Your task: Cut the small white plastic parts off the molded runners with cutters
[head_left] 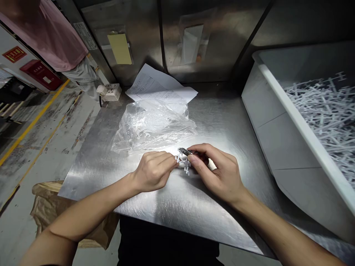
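Note:
My left hand (155, 170) is closed, its thumb and fingers pinching a small branched white plastic piece (185, 168). Dark nippers (185, 151) are gripped in my right hand (219, 166), their handles mostly hidden by the fingers. The tip of the nippers is right at the top of the white piece, between both hands. Just beyond my hands lies a clear plastic bag (155, 123) with small white pieces inside it. All this is over a bare metal tabletop (133, 207).
A large grey-white bin (299, 133) heaped with white plastic pieces (327, 114) stands on the right. Printed sheets (158, 83) lie behind the bag, near a power socket (111, 91). A brown paper bag (50, 207) sits below the left edge. A person in pink (58, 37) stands at upper left.

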Demonstrator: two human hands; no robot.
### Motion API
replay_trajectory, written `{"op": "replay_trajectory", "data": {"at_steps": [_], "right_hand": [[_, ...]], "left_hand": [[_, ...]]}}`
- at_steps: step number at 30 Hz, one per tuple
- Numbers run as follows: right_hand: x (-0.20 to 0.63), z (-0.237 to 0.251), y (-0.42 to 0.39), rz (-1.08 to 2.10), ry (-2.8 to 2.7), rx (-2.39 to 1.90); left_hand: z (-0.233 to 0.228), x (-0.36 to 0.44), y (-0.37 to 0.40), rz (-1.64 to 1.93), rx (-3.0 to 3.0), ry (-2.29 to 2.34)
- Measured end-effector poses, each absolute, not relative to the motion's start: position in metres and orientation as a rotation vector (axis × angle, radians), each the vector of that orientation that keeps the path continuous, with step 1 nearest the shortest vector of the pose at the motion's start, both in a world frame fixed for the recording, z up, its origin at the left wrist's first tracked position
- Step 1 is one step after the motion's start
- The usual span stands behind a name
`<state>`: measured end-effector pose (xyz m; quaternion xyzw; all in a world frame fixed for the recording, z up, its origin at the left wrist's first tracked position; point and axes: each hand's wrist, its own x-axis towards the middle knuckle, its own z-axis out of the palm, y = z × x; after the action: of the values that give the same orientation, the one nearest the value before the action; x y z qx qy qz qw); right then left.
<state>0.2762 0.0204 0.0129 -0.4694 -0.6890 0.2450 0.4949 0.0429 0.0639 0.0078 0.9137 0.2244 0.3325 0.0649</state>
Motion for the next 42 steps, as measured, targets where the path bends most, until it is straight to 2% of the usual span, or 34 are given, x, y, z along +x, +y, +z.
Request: {"op": "replay_trajectory", "data": {"at_steps": [20,34,42], "right_hand": [[0.277,0.011,0.022,0.612,-1.695,-1.168],[0.276,0.003,0.031,1.028,-1.484,-1.315],[0.275,0.011,0.027,0.988,-1.483,-1.228]], "left_hand": [[0.005,0.042,0.065,0.989,2.737,0.666],[0.000,0.044,0.061,0.893,2.637,0.786],[0.001,0.043,0.064,0.867,2.597,0.799]]}}
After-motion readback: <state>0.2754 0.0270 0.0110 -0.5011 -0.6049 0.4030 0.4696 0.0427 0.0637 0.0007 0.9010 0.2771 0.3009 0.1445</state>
